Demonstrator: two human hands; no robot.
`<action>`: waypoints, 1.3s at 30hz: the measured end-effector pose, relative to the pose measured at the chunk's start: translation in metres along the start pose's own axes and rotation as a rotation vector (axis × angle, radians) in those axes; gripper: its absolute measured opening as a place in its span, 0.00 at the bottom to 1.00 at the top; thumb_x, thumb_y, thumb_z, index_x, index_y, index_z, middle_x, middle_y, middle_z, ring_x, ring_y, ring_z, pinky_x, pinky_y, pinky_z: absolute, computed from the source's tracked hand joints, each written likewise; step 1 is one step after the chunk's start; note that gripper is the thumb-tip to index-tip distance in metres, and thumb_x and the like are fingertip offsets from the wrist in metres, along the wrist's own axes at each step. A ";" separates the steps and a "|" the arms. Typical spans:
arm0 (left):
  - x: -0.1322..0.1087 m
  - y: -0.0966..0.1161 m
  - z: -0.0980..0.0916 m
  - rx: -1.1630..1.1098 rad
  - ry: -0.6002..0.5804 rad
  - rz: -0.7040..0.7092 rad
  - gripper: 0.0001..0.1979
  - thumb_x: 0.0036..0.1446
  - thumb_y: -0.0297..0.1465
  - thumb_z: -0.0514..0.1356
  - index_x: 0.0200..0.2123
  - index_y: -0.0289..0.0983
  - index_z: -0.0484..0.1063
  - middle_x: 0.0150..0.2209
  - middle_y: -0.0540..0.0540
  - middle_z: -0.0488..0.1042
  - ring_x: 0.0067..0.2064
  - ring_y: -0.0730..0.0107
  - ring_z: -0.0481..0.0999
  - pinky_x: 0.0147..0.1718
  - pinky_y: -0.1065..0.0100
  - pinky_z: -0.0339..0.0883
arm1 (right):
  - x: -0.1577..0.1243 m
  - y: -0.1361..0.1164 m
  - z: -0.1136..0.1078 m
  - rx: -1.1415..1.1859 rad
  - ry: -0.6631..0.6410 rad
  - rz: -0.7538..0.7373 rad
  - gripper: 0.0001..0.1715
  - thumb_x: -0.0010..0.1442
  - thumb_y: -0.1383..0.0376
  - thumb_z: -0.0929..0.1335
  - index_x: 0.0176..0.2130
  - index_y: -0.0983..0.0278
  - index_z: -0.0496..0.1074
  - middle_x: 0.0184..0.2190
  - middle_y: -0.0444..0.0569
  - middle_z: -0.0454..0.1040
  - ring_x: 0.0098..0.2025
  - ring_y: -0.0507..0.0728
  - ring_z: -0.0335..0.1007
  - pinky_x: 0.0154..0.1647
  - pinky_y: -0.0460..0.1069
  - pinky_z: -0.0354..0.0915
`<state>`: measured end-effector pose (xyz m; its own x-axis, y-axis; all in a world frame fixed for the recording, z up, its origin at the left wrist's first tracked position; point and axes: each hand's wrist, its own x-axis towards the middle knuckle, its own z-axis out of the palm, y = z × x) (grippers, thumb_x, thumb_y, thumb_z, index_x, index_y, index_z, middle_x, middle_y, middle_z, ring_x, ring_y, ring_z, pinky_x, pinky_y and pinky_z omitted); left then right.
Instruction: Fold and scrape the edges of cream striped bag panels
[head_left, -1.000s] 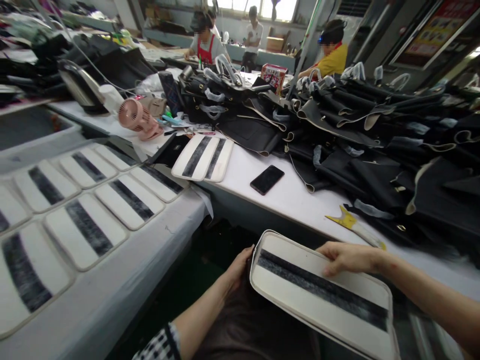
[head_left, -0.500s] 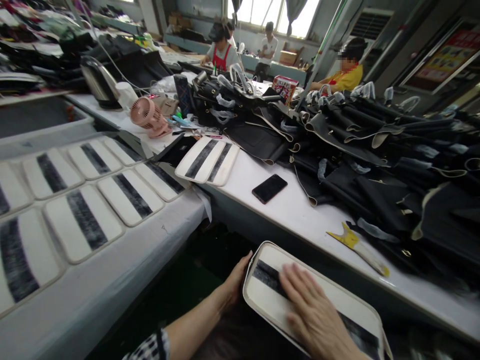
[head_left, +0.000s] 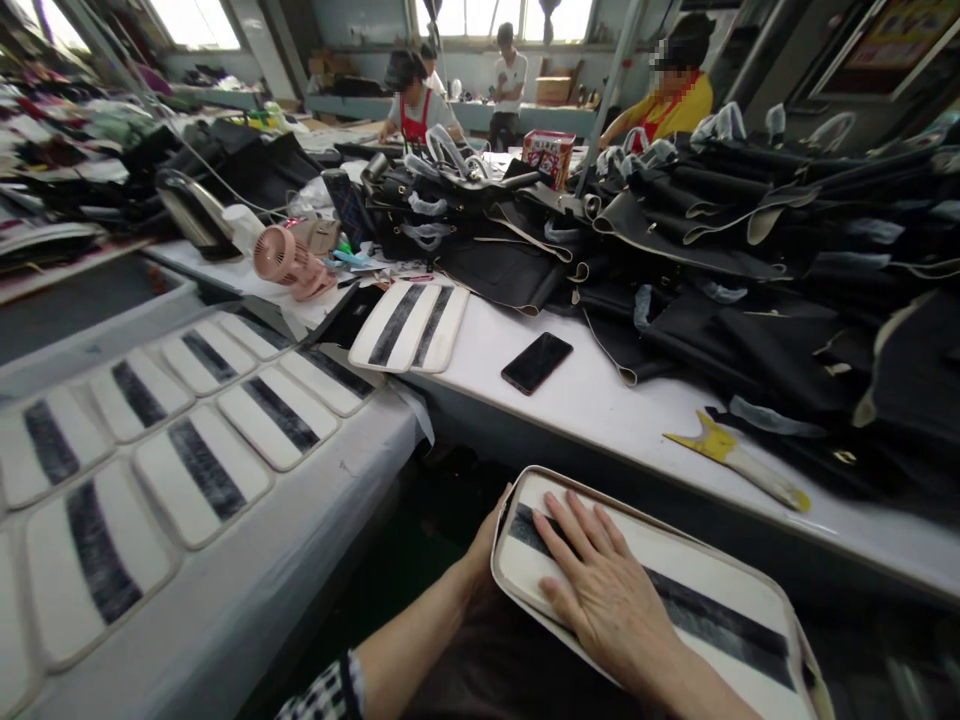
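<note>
A white panel with a dark stripe [head_left: 720,610] lies inside a pale-rimmed, rounded piece at the lower right, tilted toward me. My right hand [head_left: 600,590] rests flat on the panel's left part, fingers spread over the stripe. At the piece's left end, my left hand [head_left: 487,540] supports its outer side; most of its fingers are hidden behind the rim. Dark material hangs below the piece. Two more striped panels [head_left: 386,325] overlap on the white table beyond.
More striped panels [head_left: 202,465] cover the left table [head_left: 300,540]. A phone [head_left: 537,362], a yellow-tipped tool [head_left: 739,460] and a pink fan [head_left: 289,262] lie or stand on the white table [head_left: 600,425]. Black bags [head_left: 712,230] are heaped behind. Several people are in the background.
My right hand has slid toward the panel's upper left, its fingers now further spread. The camera view has shifted slightly, and more of the piece's right end shows.
</note>
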<state>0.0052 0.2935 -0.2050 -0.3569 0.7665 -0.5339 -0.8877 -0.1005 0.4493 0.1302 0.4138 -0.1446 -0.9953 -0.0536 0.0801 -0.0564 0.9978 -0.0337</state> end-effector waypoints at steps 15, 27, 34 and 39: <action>-0.083 0.039 0.024 1.127 0.292 0.417 0.17 0.61 0.41 0.59 0.45 0.38 0.79 0.35 0.46 0.80 0.37 0.59 0.75 0.35 0.70 0.65 | -0.002 -0.001 0.006 0.132 0.034 0.022 0.39 0.66 0.54 0.63 0.70 0.58 0.46 0.71 0.50 0.42 0.71 0.64 0.35 0.68 0.63 0.48; -0.070 0.038 0.031 1.251 0.386 0.539 0.08 0.58 0.35 0.62 0.35 0.39 0.80 0.30 0.40 0.74 0.34 0.57 0.72 0.43 0.64 0.61 | -0.002 0.000 0.007 0.173 0.085 0.033 0.37 0.66 0.53 0.63 0.69 0.60 0.51 0.71 0.51 0.43 0.71 0.64 0.37 0.68 0.62 0.47; -0.075 0.043 0.036 1.113 0.294 0.509 0.10 0.57 0.36 0.64 0.40 0.39 0.81 0.38 0.39 0.77 0.43 0.52 0.73 0.48 0.63 0.62 | -0.004 0.000 0.008 0.188 0.114 0.037 0.37 0.66 0.53 0.63 0.68 0.59 0.52 0.70 0.51 0.45 0.71 0.64 0.38 0.68 0.62 0.47; -0.072 0.061 0.027 1.016 0.314 0.280 0.15 0.57 0.42 0.63 0.31 0.36 0.81 0.39 0.41 0.77 0.41 0.58 0.74 0.36 0.67 0.66 | -0.003 0.000 0.009 0.195 0.114 0.036 0.37 0.65 0.54 0.63 0.69 0.59 0.51 0.70 0.51 0.45 0.71 0.64 0.38 0.68 0.63 0.48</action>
<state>-0.0153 0.2495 -0.1194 -0.6944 0.5878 -0.4151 -0.1620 0.4344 0.8860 0.1327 0.4134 -0.1536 -0.9824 -0.0021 0.1865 -0.0458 0.9721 -0.2301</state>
